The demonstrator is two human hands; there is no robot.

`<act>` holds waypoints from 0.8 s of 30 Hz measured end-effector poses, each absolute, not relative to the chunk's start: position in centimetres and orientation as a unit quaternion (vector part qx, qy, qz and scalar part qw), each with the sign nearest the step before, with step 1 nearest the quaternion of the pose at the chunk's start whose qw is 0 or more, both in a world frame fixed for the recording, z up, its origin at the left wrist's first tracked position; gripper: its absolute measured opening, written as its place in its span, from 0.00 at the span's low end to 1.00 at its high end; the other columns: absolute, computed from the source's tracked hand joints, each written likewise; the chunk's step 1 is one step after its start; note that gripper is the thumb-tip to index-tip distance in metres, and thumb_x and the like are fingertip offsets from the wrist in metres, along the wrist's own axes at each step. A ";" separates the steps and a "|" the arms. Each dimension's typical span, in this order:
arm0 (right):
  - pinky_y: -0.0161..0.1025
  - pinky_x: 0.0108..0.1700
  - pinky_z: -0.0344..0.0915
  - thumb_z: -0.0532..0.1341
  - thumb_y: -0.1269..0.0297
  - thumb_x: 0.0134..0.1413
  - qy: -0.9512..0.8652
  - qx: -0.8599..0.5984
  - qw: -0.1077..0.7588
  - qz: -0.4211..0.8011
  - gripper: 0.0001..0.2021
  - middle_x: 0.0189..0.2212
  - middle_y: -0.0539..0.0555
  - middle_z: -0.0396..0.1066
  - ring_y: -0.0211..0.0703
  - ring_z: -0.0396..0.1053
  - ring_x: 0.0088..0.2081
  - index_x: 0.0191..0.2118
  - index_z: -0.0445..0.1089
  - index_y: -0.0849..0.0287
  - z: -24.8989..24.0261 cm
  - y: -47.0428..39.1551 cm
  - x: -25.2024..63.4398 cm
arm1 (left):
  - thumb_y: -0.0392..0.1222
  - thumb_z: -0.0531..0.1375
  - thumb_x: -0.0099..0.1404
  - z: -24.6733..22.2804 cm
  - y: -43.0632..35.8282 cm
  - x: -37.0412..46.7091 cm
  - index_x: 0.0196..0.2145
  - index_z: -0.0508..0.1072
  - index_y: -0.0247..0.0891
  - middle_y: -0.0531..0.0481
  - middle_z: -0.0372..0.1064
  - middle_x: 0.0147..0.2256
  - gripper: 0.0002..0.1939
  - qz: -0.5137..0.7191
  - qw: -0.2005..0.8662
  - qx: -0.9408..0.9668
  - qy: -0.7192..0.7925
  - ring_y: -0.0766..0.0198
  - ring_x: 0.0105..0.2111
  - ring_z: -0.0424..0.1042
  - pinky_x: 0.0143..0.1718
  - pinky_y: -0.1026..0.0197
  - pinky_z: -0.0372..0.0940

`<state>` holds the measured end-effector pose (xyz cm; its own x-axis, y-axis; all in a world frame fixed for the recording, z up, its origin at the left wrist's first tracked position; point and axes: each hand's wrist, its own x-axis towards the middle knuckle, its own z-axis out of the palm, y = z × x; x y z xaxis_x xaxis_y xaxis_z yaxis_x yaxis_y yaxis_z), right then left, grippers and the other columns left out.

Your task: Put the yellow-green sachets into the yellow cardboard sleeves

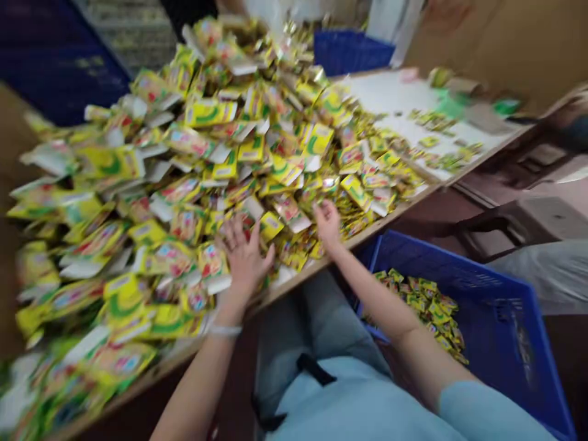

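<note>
Yellow printed packets (211, 113), many with white flaps or backs showing, lie in a broad heap over the left and middle of the surface (383, 92). We note smaller packets (294, 254) along the heap's near edge, between the two hands and just below them. Our left hand (243, 254) is spread, palm down, fingers over the near packets and clasping nothing that we can see. Our right hand (328, 225) has its fingers curled at the near edge; blur prevents us from telling whether a packet is pinched there.

We judge the step in hand to be working through packets at the near edge. Because they overlap, the next move would call for a fingertip grip on loose pieces, without dragging the heap along.

Farther out: near right, below the surface, a blue crate (500, 306) holds a pile of small packets (434, 306). Scattered packets (434, 120) lie on the far right of the surface; a second blue crate (349, 54) stands beyond the heap.
</note>
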<state>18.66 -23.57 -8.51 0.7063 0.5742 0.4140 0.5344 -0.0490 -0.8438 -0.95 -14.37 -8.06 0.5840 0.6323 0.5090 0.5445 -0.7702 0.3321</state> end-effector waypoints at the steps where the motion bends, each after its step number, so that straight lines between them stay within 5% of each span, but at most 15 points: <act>1: 0.35 0.49 0.70 0.44 0.53 0.71 -0.360 -0.716 0.596 0.043 0.19 0.39 0.55 0.76 0.37 0.74 0.46 0.48 0.65 0.60 -8.7 -24.1 19.6 | 0.50 0.66 0.61 -8.7 -14.4 -1.2 0.65 0.64 0.41 0.42 0.38 0.73 0.36 0.305 0.070 0.893 0.325 0.38 0.72 0.32 0.68 0.28 0.26; 8: 0.33 0.43 0.72 0.71 0.56 0.44 -0.196 -0.480 0.832 0.196 0.17 0.35 0.46 0.75 0.35 0.75 0.38 0.35 0.65 0.55 -9.1 -29.4 23.5 | 0.60 0.65 0.62 -10.0 -15.0 -2.2 0.63 0.65 0.38 0.39 0.47 0.70 0.37 0.311 0.095 0.907 0.268 0.39 0.71 0.36 0.67 0.27 0.22; 13: 0.32 0.29 0.71 0.74 0.56 0.39 -0.125 -0.481 0.825 0.271 0.21 0.32 0.45 0.74 0.37 0.76 0.31 0.34 0.63 0.54 -9.9 -34.0 24.6 | 0.52 0.67 0.63 -8.5 -16.1 -2.0 0.59 0.69 0.45 0.44 0.55 0.67 0.29 0.338 0.062 0.904 0.254 0.41 0.70 0.43 0.70 0.31 0.32; 19: 0.28 0.20 0.64 0.75 0.55 0.39 -0.138 -0.506 0.783 0.335 0.21 0.28 0.45 0.74 0.35 0.74 0.25 0.34 0.65 0.55 -10.2 -37.5 24.2 | 0.43 0.56 0.70 -7.5 -21.9 4.7 0.51 0.74 0.40 0.41 0.71 0.50 0.15 0.251 0.119 0.938 0.205 0.51 0.54 0.68 0.59 0.46 0.59; 24: 0.28 0.19 0.62 0.75 0.51 0.40 -0.139 -0.497 0.795 0.319 0.21 0.24 0.44 0.73 0.34 0.72 0.22 0.33 0.66 0.56 -9.6 -40.7 21.7 | 0.33 0.63 0.60 -7.5 -24.6 11.1 0.48 0.74 0.32 0.33 0.70 0.54 0.17 0.212 0.201 0.929 0.228 0.45 0.55 0.67 0.55 0.47 0.61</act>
<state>21.73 -40.70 -9.60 0.7580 0.6452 -0.0954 -0.3686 0.3031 -0.8788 11.10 -24.61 -7.48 0.8061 0.5086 0.3026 0.3378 -0.8152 0.4704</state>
